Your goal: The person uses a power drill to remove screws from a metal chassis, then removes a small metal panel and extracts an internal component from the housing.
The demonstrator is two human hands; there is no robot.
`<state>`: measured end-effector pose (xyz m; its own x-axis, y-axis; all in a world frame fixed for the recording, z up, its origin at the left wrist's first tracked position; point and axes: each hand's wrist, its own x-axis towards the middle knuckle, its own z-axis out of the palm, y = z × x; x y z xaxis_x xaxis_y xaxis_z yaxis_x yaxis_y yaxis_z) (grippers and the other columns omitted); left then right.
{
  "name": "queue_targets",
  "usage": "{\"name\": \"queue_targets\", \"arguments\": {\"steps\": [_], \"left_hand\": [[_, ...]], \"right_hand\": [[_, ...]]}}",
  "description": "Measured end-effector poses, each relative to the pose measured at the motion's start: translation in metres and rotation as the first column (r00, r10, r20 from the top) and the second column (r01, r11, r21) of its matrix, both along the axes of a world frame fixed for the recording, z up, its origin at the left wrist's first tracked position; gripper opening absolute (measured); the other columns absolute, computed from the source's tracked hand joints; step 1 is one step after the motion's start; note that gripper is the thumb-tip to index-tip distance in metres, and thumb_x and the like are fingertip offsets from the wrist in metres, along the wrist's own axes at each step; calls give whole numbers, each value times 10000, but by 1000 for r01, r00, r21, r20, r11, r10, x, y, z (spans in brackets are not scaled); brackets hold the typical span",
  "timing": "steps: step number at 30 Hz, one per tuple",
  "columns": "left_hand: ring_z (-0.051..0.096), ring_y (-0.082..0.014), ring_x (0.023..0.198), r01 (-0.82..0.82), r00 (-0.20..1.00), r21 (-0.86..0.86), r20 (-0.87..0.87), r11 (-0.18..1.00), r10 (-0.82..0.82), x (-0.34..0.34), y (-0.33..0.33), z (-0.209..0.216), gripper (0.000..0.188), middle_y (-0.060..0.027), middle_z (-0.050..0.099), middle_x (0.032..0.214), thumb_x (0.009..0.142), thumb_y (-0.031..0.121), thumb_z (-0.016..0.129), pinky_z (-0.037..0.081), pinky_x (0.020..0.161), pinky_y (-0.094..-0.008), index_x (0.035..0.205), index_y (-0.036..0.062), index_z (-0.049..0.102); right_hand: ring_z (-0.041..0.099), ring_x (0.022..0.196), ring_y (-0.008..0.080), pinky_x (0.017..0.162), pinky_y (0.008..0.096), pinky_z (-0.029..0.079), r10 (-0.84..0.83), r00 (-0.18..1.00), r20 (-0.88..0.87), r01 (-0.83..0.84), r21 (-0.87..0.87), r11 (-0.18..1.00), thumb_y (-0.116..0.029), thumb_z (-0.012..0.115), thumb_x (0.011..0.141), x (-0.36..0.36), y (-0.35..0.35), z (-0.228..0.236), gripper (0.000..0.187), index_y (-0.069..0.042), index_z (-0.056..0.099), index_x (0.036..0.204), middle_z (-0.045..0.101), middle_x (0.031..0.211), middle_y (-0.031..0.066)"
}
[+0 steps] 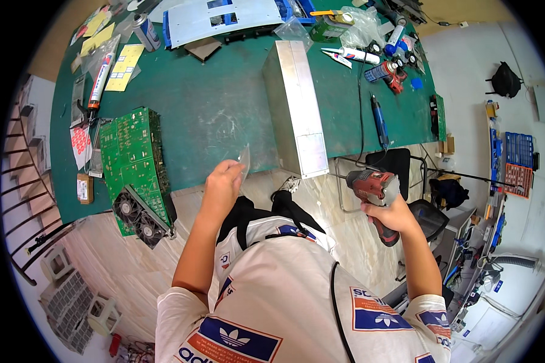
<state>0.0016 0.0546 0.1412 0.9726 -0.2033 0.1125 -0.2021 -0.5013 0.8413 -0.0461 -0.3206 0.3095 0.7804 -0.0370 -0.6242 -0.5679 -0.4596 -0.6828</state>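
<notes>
My left hand is closed, pinching a small clear plastic bag in front of the table's near edge. Whatever the bag may contain is too small to make out. In my right hand is a red and grey cordless drill, gripped by its handle. Its thin bit points left, toward the near end of a long silver metal case, and I cannot tell whether it touches. The case lies across the green table, its near end at the edge.
A green circuit board with black fans overhangs the table's left front. Beyond lie a sealant gun, a spray can and a large pale panel. Right of the case lies a blue corded screwdriver; a black chair stands below.
</notes>
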Motion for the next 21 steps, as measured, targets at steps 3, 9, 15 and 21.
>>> {"name": "queue_targets", "arguments": {"steps": [3, 9, 15, 21], "left_hand": [[694, -380, 889, -51, 998, 70, 43, 996, 48, 4, 4, -7, 230, -195, 699, 999, 822, -78, 659, 555, 782, -419, 1031, -25, 739], [690, -408, 896, -14, 1000, 72, 16, 997, 13, 6, -5, -1, 203, -200, 681, 1046, 840, -48, 630, 567, 800, -457, 1027, -37, 709], [676, -390, 838, -9, 998, 21, -57, 1000, 10, -5, -28, -10, 187, -198, 667, 983, 837, -34, 636, 550, 760, -434, 1010, -34, 707], [678, -384, 861, -83, 996, 105, 32, 991, 80, 13, -8, -10, 221, -195, 676, 1013, 815, -66, 632, 547, 772, -421, 1019, -27, 707]], "right_hand": [[611, 620, 130, 541, 303, 522, 14, 999, -31, -14, -3, 1000, -32, 764, 807, -1, -2, -6, 477, 2, 561, 1237, 655, 899, 56], [606, 608, 126, 543, 311, 520, -1, 1000, -13, 1, 18, 1000, -31, 767, 820, -1, -8, -21, 456, 12, 570, 1228, 651, 866, 53], [608, 595, 125, 529, 306, 510, 5, 1000, -9, -5, 30, 1000, -34, 769, 820, 1, -12, -25, 437, 20, 582, 1212, 647, 856, 51], [628, 680, 157, 538, 312, 558, 53, 997, -49, -51, 30, 998, -1, 747, 813, 2, -21, -32, 534, -27, 506, 1289, 626, 1010, 73]]}}
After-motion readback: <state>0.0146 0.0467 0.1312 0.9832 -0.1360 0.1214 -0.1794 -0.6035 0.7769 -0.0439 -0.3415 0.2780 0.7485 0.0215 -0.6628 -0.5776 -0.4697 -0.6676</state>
